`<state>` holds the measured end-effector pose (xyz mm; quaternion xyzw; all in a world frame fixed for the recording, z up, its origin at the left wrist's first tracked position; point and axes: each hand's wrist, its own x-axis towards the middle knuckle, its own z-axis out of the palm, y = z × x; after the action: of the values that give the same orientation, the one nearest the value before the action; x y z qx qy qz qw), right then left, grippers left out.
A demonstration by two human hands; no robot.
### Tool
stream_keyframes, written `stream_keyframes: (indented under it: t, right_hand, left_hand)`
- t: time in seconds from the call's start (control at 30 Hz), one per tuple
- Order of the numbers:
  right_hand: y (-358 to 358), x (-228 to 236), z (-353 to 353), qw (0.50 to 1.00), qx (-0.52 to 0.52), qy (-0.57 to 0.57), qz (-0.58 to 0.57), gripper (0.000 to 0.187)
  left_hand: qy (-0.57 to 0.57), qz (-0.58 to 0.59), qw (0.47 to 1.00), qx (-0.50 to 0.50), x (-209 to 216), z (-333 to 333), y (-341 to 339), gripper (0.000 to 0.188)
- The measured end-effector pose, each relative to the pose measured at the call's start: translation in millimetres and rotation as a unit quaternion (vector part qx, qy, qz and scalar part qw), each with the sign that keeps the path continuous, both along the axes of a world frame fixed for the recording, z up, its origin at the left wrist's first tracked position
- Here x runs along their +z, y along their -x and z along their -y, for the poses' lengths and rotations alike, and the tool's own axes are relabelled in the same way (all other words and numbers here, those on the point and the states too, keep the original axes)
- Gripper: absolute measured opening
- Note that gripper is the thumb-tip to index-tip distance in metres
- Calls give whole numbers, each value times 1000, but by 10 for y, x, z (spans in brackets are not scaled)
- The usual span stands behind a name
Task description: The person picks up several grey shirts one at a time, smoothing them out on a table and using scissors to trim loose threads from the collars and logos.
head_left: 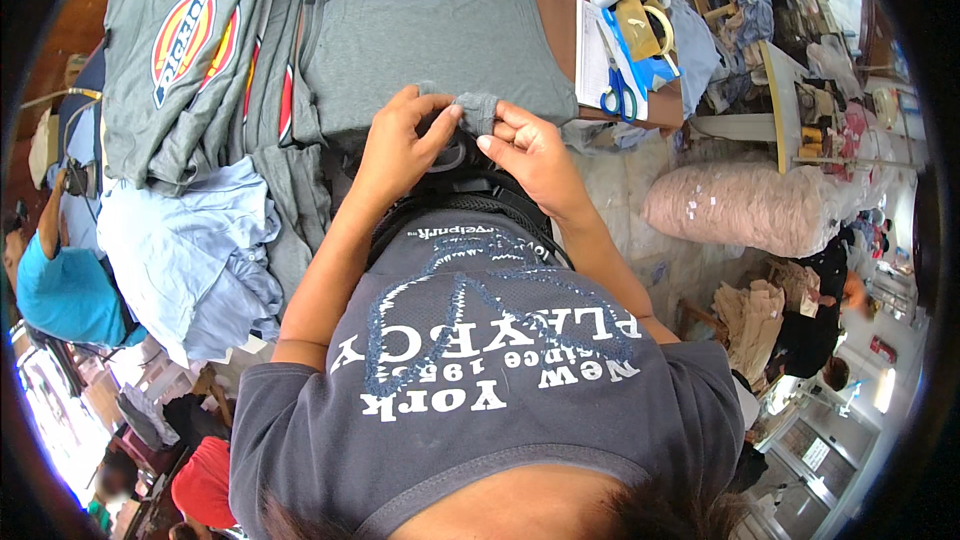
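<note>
Softly bunched, a small fold of heathered grey knit cloth (477, 114) is pinched by thumb and fingers of both the left hand (405, 143) and the right hand (532, 152), at the near edge of a smooth, flat-laid grey jersey garment (420, 50); whether the two are joined cannot be told. Beneath lies a reddish-brown tabletop (556, 2), bearing blue-handled metal scissors (619, 97). Crumpled pale-blue cloth (190, 255) hangs leftward; rightward sits a bulging, wrinkled pinkish plastic sack (740, 205).

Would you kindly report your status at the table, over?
Left hand and right hand pinching bunched grey fabric. Grey shirt spread on table beyond. Blue-handled scissors off right, clear of both.
</note>
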<state>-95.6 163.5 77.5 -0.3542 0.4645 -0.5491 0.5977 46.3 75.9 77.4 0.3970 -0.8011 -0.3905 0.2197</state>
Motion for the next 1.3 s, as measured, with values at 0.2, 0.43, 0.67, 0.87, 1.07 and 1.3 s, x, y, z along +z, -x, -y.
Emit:
stream_keyframes:
  t: [0.2,0.43,0.67,0.87,1.07,1.3]
  right_hand:
    - [47,-14,47,1000,-2,3,-4,28]
    - [324,-251,73,983,-103,-29,147,14]
    - [1182,-232,-109,961,-230,-1,153,13]
    - [1566,439,9,952,-213,43,215,20]
    - [1823,-400,1253,983,-182,-34,12,20]
    - [1601,-1315,1569,974,-170,-150,23,14]
  left_hand:
    - [-351,-246,902,42,-284,107,-9,19]
    - [-487,-451,726,178,-298,211,-75,17]
    - [-244,-389,874,155,-115,579,-1027,62]
    - [-286,-596,748,-59,358,846,-1539,71]
    - [-232,-388,885,113,-65,1886,-1110,50]
    - [10,299,909,291,-1079,2166,-550,50]
